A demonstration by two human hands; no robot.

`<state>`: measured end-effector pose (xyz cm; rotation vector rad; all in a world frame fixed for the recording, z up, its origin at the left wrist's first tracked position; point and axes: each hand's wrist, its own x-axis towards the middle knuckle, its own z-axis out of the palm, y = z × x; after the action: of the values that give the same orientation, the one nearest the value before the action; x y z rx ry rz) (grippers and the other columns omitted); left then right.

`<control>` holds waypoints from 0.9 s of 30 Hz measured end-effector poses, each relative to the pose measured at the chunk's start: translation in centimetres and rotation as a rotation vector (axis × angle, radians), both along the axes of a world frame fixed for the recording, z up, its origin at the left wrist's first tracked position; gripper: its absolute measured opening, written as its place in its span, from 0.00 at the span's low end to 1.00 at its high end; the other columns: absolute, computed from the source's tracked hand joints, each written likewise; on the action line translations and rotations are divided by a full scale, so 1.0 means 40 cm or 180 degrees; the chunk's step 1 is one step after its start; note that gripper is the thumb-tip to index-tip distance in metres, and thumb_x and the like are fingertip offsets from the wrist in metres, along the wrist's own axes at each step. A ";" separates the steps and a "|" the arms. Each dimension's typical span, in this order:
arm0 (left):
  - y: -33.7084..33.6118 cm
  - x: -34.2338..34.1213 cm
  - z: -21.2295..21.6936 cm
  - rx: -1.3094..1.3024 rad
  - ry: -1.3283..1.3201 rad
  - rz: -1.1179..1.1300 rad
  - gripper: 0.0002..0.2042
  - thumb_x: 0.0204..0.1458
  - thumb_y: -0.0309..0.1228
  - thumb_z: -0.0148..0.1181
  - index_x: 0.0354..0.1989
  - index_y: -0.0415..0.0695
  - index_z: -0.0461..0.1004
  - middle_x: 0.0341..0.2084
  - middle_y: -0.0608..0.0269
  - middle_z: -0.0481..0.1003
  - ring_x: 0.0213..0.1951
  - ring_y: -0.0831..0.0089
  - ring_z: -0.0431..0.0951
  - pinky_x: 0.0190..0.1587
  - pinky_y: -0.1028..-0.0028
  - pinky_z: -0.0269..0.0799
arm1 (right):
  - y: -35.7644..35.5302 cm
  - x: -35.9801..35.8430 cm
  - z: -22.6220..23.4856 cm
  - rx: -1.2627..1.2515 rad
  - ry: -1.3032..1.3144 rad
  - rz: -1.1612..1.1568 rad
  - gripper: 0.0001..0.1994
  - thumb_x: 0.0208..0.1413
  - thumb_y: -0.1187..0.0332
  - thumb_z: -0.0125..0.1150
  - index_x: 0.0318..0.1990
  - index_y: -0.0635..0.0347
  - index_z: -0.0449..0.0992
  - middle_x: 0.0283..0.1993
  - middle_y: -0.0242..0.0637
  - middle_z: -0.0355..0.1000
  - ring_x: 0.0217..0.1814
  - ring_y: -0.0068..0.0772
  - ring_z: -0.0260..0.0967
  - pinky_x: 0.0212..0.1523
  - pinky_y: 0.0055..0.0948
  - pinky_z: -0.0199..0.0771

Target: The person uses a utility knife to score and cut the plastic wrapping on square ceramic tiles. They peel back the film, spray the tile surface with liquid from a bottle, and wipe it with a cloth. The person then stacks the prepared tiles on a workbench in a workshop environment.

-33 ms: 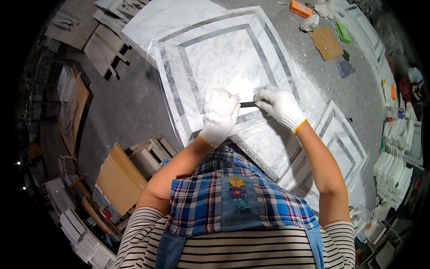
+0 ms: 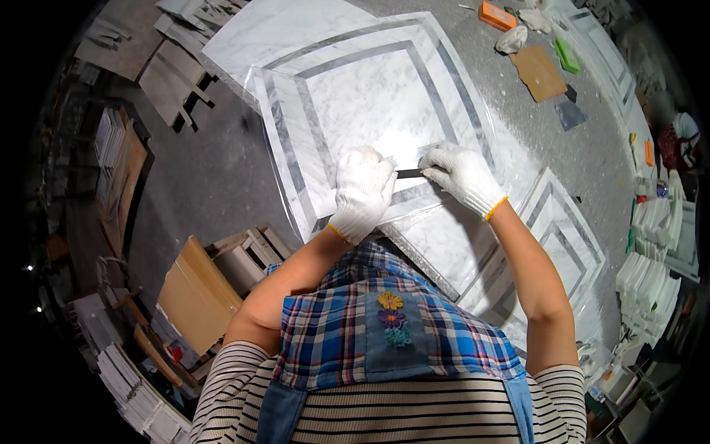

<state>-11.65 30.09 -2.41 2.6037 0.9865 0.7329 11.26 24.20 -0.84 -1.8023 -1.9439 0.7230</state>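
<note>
Head view. Left hand (image 2: 362, 191): white knit glove, fingers curled, closed on one end of a thin dark strip (image 2: 408, 173). Right hand (image 2: 460, 175): same kind of glove, pinched shut on the strip's other end. The strip spans the short gap between both hands, just above a marble panel (image 2: 355, 96) with grey inlaid borders, under a clear film.

Beyond the hands: the panel's pale centre and grey frame bands. Below the right hand: a second inlaid panel (image 2: 551, 229). Far beyond the right hand: an orange block (image 2: 497, 15), a brown card (image 2: 538, 72), a green pad (image 2: 567, 55). Below the left hand: wooden crates (image 2: 248, 255).

Risk, judged: a slip of the strip could scratch the polished face or tear the film; uneven pull between the hands would likely cause it.
</note>
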 end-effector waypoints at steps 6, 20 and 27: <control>0.006 0.001 0.005 -0.0102 0.0244 0.0100 0.06 0.50 0.30 0.68 0.36 0.45 0.81 0.34 0.56 0.77 0.41 0.52 0.75 0.46 0.55 0.70 | 0.038 0.009 -0.004 -0.0123 0.0267 0.0028 0.06 0.61 0.63 0.65 0.40 0.51 0.83 0.38 0.43 0.77 0.41 0.48 0.77 0.44 0.43 0.77; 0.004 0.001 0.000 0.0024 0.0172 -0.0137 0.04 0.51 0.30 0.67 0.33 0.45 0.81 0.33 0.56 0.77 0.41 0.53 0.76 0.45 0.55 0.71 | 0.004 0.009 0.000 -0.0116 0.0151 -0.0028 0.06 0.61 0.64 0.65 0.41 0.50 0.83 0.39 0.40 0.77 0.39 0.45 0.77 0.43 0.40 0.76; 0.013 0.000 0.014 0.0014 0.0242 0.0005 0.05 0.53 0.31 0.66 0.33 0.44 0.80 0.34 0.56 0.76 0.42 0.53 0.75 0.46 0.55 0.71 | 0.036 -0.001 0.018 -0.0233 0.0179 -0.0122 0.06 0.61 0.65 0.65 0.42 0.52 0.83 0.38 0.41 0.78 0.40 0.45 0.77 0.43 0.39 0.76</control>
<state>-11.63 30.61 -1.83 2.6527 1.0093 0.6416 11.22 25.62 -0.10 -1.8362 -1.8645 0.8333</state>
